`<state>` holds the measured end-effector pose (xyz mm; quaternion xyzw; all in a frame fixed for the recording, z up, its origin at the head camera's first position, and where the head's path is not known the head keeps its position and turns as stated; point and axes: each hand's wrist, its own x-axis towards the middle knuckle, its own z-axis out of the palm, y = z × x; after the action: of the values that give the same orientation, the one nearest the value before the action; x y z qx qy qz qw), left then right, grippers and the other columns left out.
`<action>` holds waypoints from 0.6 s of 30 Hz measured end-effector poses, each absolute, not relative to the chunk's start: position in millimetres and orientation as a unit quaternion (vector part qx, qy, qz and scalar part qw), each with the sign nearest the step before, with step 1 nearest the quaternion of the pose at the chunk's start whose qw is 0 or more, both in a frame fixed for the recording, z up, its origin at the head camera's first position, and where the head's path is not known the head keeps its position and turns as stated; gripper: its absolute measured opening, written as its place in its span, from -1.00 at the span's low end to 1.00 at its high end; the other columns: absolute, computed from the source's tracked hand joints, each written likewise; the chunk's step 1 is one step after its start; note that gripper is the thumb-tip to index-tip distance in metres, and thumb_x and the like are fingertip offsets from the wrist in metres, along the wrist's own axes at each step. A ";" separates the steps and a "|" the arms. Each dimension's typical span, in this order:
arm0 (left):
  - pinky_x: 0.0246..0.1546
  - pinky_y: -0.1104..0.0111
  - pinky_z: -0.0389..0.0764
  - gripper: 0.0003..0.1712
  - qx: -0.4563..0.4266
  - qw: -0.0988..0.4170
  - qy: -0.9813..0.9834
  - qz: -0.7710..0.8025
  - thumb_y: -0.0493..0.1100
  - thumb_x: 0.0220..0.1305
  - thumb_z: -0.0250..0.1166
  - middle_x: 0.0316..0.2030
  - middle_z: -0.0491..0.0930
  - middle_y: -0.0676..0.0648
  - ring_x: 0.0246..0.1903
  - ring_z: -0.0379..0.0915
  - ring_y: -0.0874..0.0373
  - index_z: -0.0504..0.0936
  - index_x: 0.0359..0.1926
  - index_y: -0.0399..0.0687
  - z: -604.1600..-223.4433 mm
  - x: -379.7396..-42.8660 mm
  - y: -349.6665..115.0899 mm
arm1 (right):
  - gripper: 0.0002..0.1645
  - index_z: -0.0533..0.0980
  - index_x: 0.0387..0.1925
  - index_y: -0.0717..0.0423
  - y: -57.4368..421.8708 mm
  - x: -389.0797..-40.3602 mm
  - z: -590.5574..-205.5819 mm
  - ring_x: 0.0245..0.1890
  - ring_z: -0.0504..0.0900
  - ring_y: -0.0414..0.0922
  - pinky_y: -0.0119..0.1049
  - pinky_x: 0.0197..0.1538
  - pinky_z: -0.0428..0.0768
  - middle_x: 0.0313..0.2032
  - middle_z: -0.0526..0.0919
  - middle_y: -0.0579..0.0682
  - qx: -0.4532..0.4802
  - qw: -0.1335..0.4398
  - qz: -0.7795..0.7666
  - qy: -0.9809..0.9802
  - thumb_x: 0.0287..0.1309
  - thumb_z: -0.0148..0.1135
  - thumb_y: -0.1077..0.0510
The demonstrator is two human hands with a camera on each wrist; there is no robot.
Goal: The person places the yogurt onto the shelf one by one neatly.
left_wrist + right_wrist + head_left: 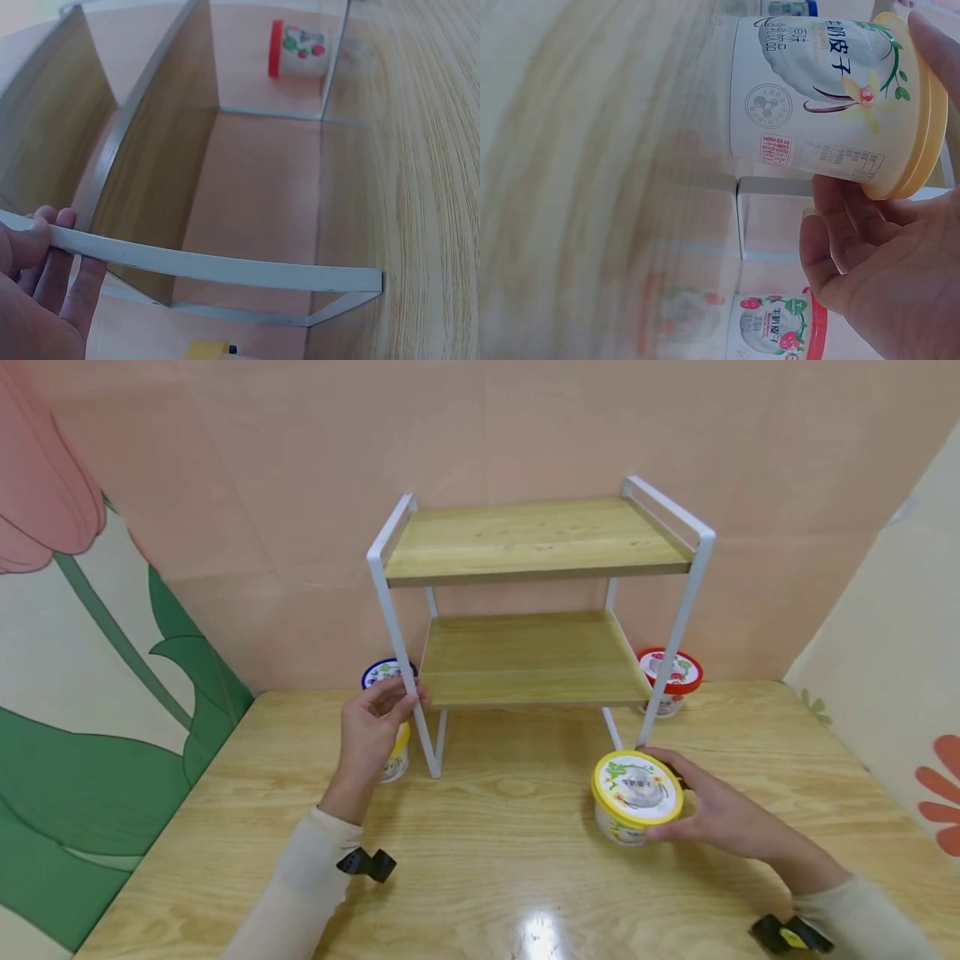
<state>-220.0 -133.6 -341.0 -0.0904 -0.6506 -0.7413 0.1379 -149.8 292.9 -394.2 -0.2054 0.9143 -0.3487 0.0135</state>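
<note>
A two-tier shelf (536, 681) with wooden boards and a white metal frame stands on the table. My left hand (367, 735) pinches its left front post (202, 261), thumb on one side and fingers on the other. At the shelf's right front, my right hand (720, 810) grips a yellow-lidded tub (636, 793) by its side, thumb and fingers around the rim. The tub is upright, its printed wall (817, 97) facing the right wrist camera. Beside the left hand stands another yellow-lidded tub (396, 764), partly hidden by that hand.
A blue-lidded tub (378, 672) stands behind the left post, partly covered. To the right, a red-lidded tub (678, 672) stands behind the right front post. A pink wall covering (300, 527) rises behind the wooden table (480, 877).
</note>
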 end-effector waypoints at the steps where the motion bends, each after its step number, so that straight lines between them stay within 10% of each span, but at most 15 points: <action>1: -0.10 0.36 0.73 -0.69 -0.088 0.136 -0.652 -0.740 -0.44 0.28 0.28 -0.35 0.76 0.19 -0.33 0.74 0.22 0.59 0.04 -0.47 -340.9 -220.0 -133.6 | 0.17 0.16 0.47 -0.14 292.2 -149.8 -394.2 0.13 0.33 -0.50 -0.19 0.13 0.47 0.28 0.45 0.04 -0.208 0.015 -0.351 0.913 -0.13 0.62 -0.01; 18: -0.11 0.35 0.74 -0.71 -0.087 0.133 -0.666 -0.729 -0.43 0.28 0.28 -0.28 0.78 0.10 -0.30 0.74 0.21 0.61 0.02 -0.43 -342.9 -221.4 -134.6 | 0.17 0.16 0.46 -0.09 280.2 -149.7 -392.9 0.14 0.42 -0.32 -0.02 0.13 0.51 0.31 0.44 0.07 -0.200 0.035 -0.363 0.909 -0.13 0.62 -0.06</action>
<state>-221.4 -134.6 -342.9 -0.0873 -0.6659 -0.7288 0.1330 -149.7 280.2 -392.9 -0.2001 0.9093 -0.3633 0.0345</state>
